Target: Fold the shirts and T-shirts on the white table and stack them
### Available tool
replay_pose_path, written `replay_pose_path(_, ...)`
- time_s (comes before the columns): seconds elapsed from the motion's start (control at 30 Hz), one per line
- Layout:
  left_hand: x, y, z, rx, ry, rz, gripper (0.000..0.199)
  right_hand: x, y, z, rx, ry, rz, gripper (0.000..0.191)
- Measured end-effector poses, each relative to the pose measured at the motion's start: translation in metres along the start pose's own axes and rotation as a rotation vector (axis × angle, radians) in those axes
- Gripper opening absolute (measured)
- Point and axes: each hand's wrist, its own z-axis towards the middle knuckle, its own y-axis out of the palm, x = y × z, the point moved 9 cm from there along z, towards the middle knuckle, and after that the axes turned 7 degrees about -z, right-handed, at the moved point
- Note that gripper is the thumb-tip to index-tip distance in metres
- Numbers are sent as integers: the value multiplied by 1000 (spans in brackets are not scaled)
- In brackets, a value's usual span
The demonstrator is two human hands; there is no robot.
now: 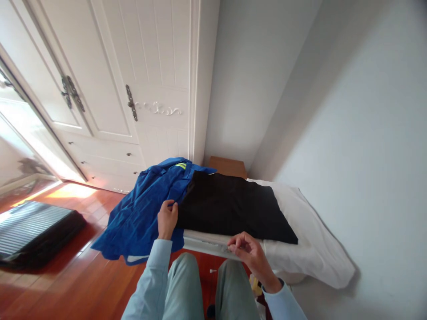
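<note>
A black folded garment [230, 204] lies flat across a white padded board [313, 262] in front of me. My left hand [167, 218] is closed at the garment's left edge, with thumb and fingers pinched on the cloth. Under and beside that edge, a blue jacket-like garment [147, 204] with a yellow-green strip hangs over the board's left end. My right hand [250, 253] hovers by the garment's front edge, its fingers curled in towards the thumb. Whether anything small is between those fingertips, I cannot make out.
A white wardrobe [160, 53] stands behind at the left, with a brown wooden piece [228, 166] beside it. Grey walls [367, 133] rise at the back and right. A dark ribbed case-like object [36, 231] lies on the red-brown wooden floor [100, 284].
</note>
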Motion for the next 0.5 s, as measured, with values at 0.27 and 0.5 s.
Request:
replay_pose_path(0.27, 37, -12, -32, 85, 181, -214, 33, 46, 1, -12, 36, 145, 53, 46)
replay_pose_path(0.5, 108, 100, -67, -714, 540, -285, 37, 51, 18, -28, -16, 229, 158, 46)
